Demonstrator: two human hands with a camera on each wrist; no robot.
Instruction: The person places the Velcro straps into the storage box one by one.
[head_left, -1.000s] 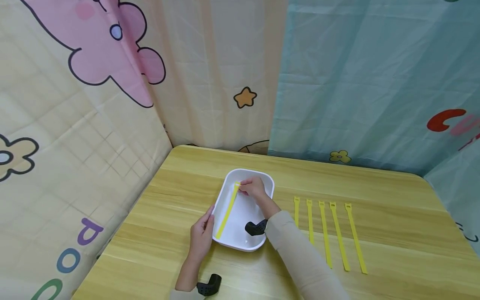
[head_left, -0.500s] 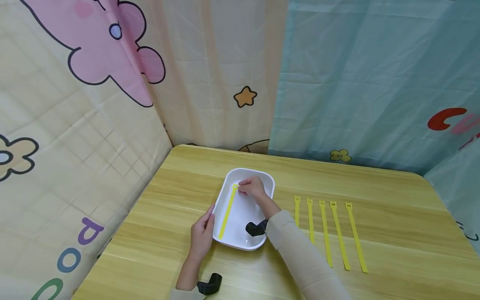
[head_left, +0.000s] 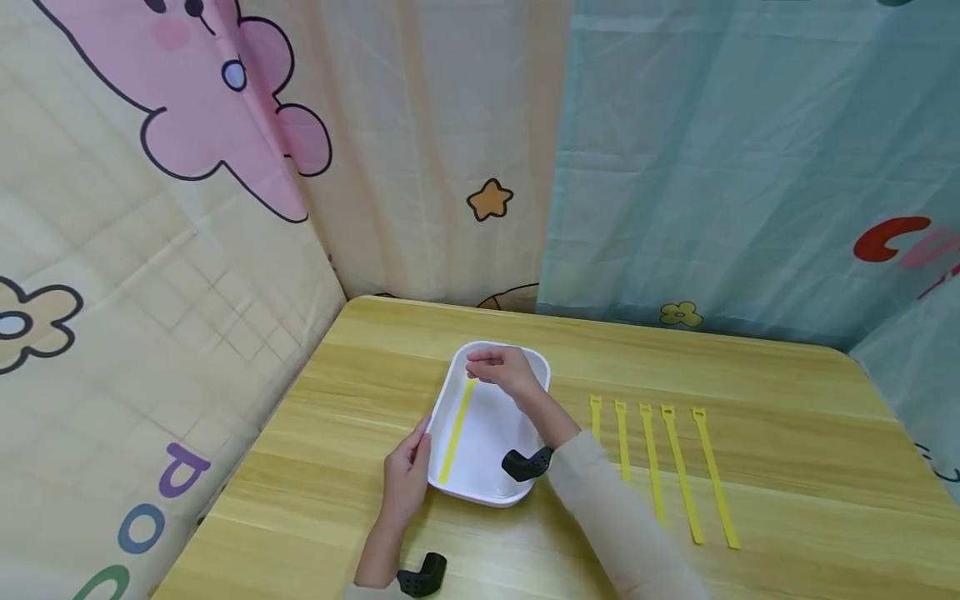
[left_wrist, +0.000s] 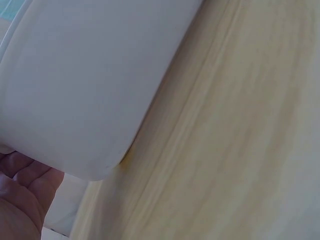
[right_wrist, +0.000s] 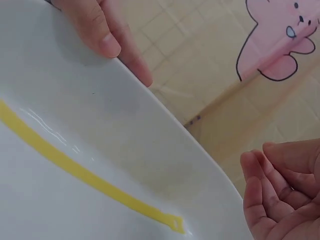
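One yellow cable strap (head_left: 457, 433) with a slotted head lies lengthwise along the left side of the white tray (head_left: 495, 467). My left hand (head_left: 406, 479) grips the tray's left edge; in the right wrist view its thumb (right_wrist: 108, 46) laps over the rim, with fingers outside. The left wrist view shows the tray's outer wall (left_wrist: 90, 85) beside the fingers. Over the far end of the tray, my right hand (head_left: 504, 371) hovers close to the strap's head, fingers loosely bent and holding nothing. In the right wrist view this hand (right_wrist: 285, 192) is apart from the strap.
To the tray's right, several more yellow straps (head_left: 653, 462) lie in a row on the wooden table (head_left: 810, 467), partly hidden by the right sleeve (head_left: 618, 517). Black wrist mounts (head_left: 527, 464) sit on both arms. Printed curtains (head_left: 420, 167) hang behind the table.
My right hand has let go of the strap's head and lifted slightly away. The strap has settled onto the tray's floor. My left hand keeps its grip on the tray.
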